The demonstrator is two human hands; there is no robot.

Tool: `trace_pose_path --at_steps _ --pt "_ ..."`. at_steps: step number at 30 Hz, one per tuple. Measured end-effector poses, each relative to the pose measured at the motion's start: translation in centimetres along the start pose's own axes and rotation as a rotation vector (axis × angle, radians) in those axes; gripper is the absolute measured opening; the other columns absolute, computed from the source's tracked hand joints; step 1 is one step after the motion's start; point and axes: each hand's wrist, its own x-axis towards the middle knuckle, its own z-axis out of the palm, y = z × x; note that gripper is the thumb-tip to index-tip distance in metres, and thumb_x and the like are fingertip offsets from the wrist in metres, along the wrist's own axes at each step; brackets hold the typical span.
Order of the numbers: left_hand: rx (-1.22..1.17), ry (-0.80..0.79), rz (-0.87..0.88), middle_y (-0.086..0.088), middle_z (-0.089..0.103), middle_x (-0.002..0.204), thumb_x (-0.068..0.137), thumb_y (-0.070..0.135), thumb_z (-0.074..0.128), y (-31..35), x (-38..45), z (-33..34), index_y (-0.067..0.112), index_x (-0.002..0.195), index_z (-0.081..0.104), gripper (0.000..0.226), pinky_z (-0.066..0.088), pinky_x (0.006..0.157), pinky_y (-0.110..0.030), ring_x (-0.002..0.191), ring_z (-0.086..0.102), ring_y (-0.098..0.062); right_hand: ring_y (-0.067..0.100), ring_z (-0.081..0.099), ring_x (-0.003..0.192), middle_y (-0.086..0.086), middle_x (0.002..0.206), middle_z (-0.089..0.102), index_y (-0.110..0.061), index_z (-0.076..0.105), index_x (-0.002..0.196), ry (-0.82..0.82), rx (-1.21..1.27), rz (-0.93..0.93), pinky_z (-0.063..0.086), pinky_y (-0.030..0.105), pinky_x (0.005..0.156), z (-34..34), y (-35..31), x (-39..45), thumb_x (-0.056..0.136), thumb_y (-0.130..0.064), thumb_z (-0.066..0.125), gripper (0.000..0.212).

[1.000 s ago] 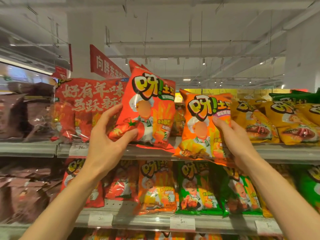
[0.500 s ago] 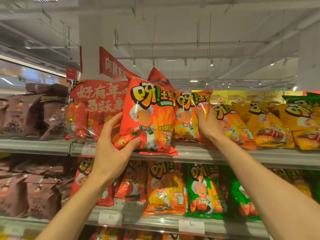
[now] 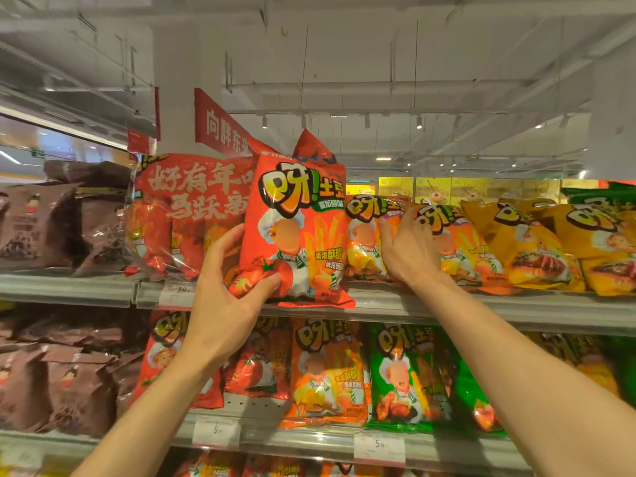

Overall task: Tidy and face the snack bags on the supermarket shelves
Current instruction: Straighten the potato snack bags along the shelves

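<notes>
Top shelf (image 3: 516, 309): red bag (image 3: 296, 232) upright at front edge, long axis vert. L hand (image 3: 223, 297) grip grasping its lower-left corner. Orange bag (image 3: 370, 235) just R of red bag; R hand (image 3: 409, 249) fingers curled over its R edge, nearer.

The upper shelf (image 3: 481, 309) ran across mid-frame, carrying brown bags (image 3: 51, 225) at left, a red bag (image 3: 296, 232) upright at centre, then orange bags (image 3: 461, 246) and yellow bags (image 3: 550, 249) rightward. The lower shelf (image 3: 303, 438) held red, orange and green bags (image 3: 406, 376) above price tags (image 3: 379, 449).
</notes>
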Motion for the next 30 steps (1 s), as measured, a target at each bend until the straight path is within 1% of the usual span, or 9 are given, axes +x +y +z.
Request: trace_pose_path --at_steps 5,9,13,16,18,22,25,27,30 --pt "-0.018 -0.015 0.021 0.022 0.057 0.137 0.081 0.018 0.085 -0.4 -0.1 0.0 0.039 0.141 0.048 0.073 0.046 0.093 -0.006 0.122 0.058 0.006 0.039 0.052 0.124 0.023 0.137 0.053 -0.002 0.047 0.144 0.253 -0.004 -0.078 0.049 0.047 0.092 0.0 0.0 -1.1 0.104 -0.049 0.047 0.062" --pt "-0.053 -0.033 0.019 0.026 0.059 0.133 0.078 0.024 0.082 -0.4 -0.5 0.0 0.040 0.140 0.048 0.072 0.045 0.096 -0.008 0.124 0.057 0.004 0.036 0.057 0.120 0.017 0.126 0.065 -0.008 0.065 0.132 0.119 0.044 -0.133 0.046 0.043 0.096 -0.1 0.8 -1.0 0.105 -0.048 0.043 0.053" --pt "-0.082 -0.036 0.022 0.024 0.062 0.132 0.078 0.022 0.081 -0.6 -0.8 -0.2 0.038 0.139 0.049 0.071 0.048 0.098 -0.013 0.124 0.059 -0.001 0.030 0.064 0.117 0.011 0.126 0.072 -0.010 0.067 0.132 0.098 0.207 -0.143 0.049 0.038 0.093 -2.0 1.2 -2.0 0.105 -0.047 0.046 0.050" --pt "-0.097 -0.041 0.004 0.024 0.062 0.133 0.077 0.026 0.082 -0.8 -1.3 -0.4 0.039 0.139 0.049 0.071 0.049 0.097 -0.013 0.124 0.059 0.000 0.026 0.063 0.118 0.008 0.128 0.069 -0.013 0.066 0.132 0.104 0.245 -0.119 0.052 0.045 0.098 -3.2 1.1 -3.9 0.102 -0.046 0.052 0.047" --pt "-0.109 -0.039 -0.010 0.023 0.063 0.132 0.077 0.026 0.083 -0.9 -1.9 -0.5 0.037 0.139 0.050 0.071 0.049 0.096 -0.013 0.124 0.060 -0.001 0.019 0.065 0.108 0.001 0.117 0.070 -0.019 0.069 0.124 0.086 0.329 -0.112 0.054 0.041 0.090 -3.9 0.7 -5.9 0.101 -0.047 0.055 0.039" --pt "-0.143 -0.069 -0.061 0.018 0.066 0.131 0.074 0.033 0.084 -1.4 -4.0 -0.8 0.031 0.139 0.053 0.072 0.050 0.094 -0.013 0.122 0.063 -0.003 0.001 0.068 0.090 -0.015 0.096 0.074 -0.033 0.070 0.107 -0.177 0.594 -0.115 0.052 0.024 0.075 -4.0 -1.3 -11.4 0.096 -0.056 0.057 0.029" --pt "-0.159 -0.100 -0.125 0.011 0.068 0.133 0.073 0.033 0.083 -2.3 -6.3 -1.5 0.028 0.140 0.054 0.073 0.051 0.099 -0.023 0.124 0.063 -0.009 0.003 0.071 0.091 -0.013 0.101 0.076 -0.031 0.070 0.117 -0.367 0.703 -0.076 0.057 0.032 0.081 -2.5 -2.3 -15.2 0.092 -0.065 0.056 0.045" --pt "-0.168 -0.122 -0.165 0.005 0.067 0.135 0.076 0.024 0.084 -3.0 -8.1 -2.1 0.023 0.142 0.052 0.074 0.051 0.103 -0.029 0.127 0.062 -0.014 0.003 0.073 0.089 -0.013 0.100 0.078 -0.030 0.071 0.113 -0.423 0.759 -0.057 0.057 0.029 0.078 -1.2 -2.7 -17.2 0.093 -0.063 0.056 0.042" --pt "-0.144 -0.150 -0.200 0.005 0.063 0.140 0.080 0.020 0.083 -4.5 -10.6 -3.8 0.020 0.144 0.051 0.071 0.048 0.101 -0.020 0.132 0.058 -0.013 0.008 0.073 0.086 -0.008 0.096 0.078 -0.033 0.071 0.105 -0.477 0.793 -0.049 0.057 0.029 0.072 0.3 -3.2 -20.1 0.090 -0.069 0.054 0.043"
